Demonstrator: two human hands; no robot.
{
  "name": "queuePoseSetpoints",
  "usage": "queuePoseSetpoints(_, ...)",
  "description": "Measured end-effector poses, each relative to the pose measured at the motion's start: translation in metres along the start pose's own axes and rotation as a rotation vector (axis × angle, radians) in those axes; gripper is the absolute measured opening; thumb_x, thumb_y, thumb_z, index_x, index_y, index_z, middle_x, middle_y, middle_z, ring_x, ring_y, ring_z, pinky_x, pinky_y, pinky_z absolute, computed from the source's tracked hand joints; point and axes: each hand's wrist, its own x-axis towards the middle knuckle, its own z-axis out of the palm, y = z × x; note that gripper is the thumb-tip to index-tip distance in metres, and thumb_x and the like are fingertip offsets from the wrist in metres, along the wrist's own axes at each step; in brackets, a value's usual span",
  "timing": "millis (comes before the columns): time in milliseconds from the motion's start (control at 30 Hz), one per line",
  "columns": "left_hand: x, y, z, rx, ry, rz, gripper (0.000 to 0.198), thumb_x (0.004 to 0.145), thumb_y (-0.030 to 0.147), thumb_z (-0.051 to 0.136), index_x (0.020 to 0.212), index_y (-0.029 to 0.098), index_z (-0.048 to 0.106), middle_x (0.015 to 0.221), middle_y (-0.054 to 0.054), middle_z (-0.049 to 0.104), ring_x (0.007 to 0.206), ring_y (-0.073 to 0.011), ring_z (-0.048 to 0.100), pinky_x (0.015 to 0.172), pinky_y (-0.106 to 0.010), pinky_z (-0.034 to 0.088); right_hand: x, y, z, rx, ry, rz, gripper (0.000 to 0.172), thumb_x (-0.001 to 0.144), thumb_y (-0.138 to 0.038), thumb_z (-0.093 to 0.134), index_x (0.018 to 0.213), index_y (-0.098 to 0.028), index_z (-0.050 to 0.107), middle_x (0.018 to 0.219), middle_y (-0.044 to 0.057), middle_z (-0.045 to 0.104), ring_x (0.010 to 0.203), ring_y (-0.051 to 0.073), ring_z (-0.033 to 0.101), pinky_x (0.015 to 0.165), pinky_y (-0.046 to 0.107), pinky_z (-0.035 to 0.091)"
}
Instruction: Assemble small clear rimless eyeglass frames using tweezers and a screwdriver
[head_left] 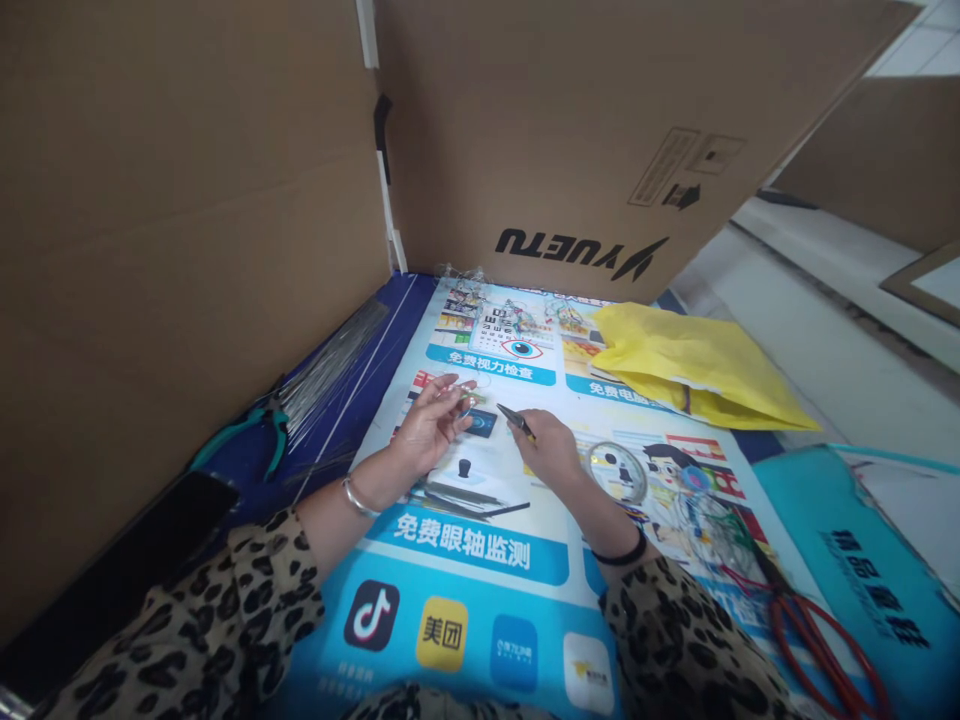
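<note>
Your left hand [433,425] is pinching some blurry bit [474,398]; your right hand [551,448] is wrapping round pliers [513,417], handles mostly hidden, nose pointing ten o'clock.

I can't identify the blurred piece [470,398] in the left hand [433,428]; the right hand [551,452] partly hides a tool [513,416]; both sleeves [251,590] are cropped.

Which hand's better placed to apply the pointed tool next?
Right, probably: the right hand already grips the pointed tool, tip toward the left hand, whose fingers appear to hold a small wiry piece.
</note>
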Motion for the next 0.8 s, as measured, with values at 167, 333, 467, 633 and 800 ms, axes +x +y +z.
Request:
queuePoseSetpoints(167, 0.000, -0.003, 0.000, 0.081, -0.023, -0.016, 0.035, 0.073, 0.014, 0.063, 0.103, 0.021, 0.048, 0.099, -0.004, 0.061, 0.071, -0.0082, 0.061, 0.055, -0.017, 0.051, 0.000, 0.001, 0.000, 0.004, 0.002, -0.007, 0.021, 0.083, -0.031, 0.043, 0.090, -0.020, 0.060, 0.086, 0.005, 0.065, 0.084, 0.019, 0.056, 0.073, 0.028, 0.042)
queuePoseSetpoints(333, -0.003, -0.007, 0.002, 0.275, -0.092, -0.087, 0.020, 0.076, 0.024, 0.062, 0.089, 0.015, 0.051, 0.086, -0.005, 0.064, 0.060, -0.0080, 0.060, 0.049, -0.017, 0.047, 0.000, 0.001, 0.001, 0.037, 0.028, -0.010, 0.022, 0.083, -0.031, 0.043, 0.090, -0.019, 0.061, 0.086, 0.006, 0.065, 0.085, 0.019, 0.057, 0.074, 0.029, 0.043)
queuePoseSetpoints(467, -0.006, -0.009, 0.005, 0.495, -0.201, -0.151, 0.021, 0.080, 0.031, 0.056, 0.091, 0.014, 0.052, 0.067, -0.003, 0.062, 0.052, -0.0095, 0.058, 0.044, -0.017, 0.042, 0.000, 0.001, 0.000, 0.094, 0.082, -0.005, 0.023, 0.084, -0.031, 0.042, 0.089, -0.018, 0.060, 0.085, 0.006, 0.065, 0.083, 0.018, 0.057, 0.074, 0.029, 0.043)
queuePoseSetpoints(633, -0.011, -0.010, 0.010, 0.716, -0.359, -0.173, 0.023, 0.083, 0.036, 0.050, 0.088, 0.013, 0.054, 0.063, -0.002, 0.062, 0.049, -0.0074, 0.055, 0.046, -0.017, 0.042, 0.000, -0.001, -0.003, 0.185, 0.182, 0.044, 0.024, 0.084, -0.034, 0.042, 0.086, -0.018, 0.060, 0.082, 0.006, 0.064, 0.079, 0.018, 0.057, 0.073, 0.029, 0.044)
queuePoseSetpoints(800, -0.012, -0.014, 0.011, 0.745, -0.390, -0.169, 0.019, 0.083, 0.034, 0.049, 0.088, 0.015, 0.050, 0.069, -0.002, 0.062, 0.051, -0.0070, 0.056, 0.045, -0.016, 0.040, -0.001, -0.001, -0.002, 0.196, 0.183, 0.019, 0.023, 0.083, -0.033, 0.042, 0.086, -0.019, 0.060, 0.081, 0.006, 0.063, 0.079, 0.017, 0.057, 0.073, 0.029, 0.044)
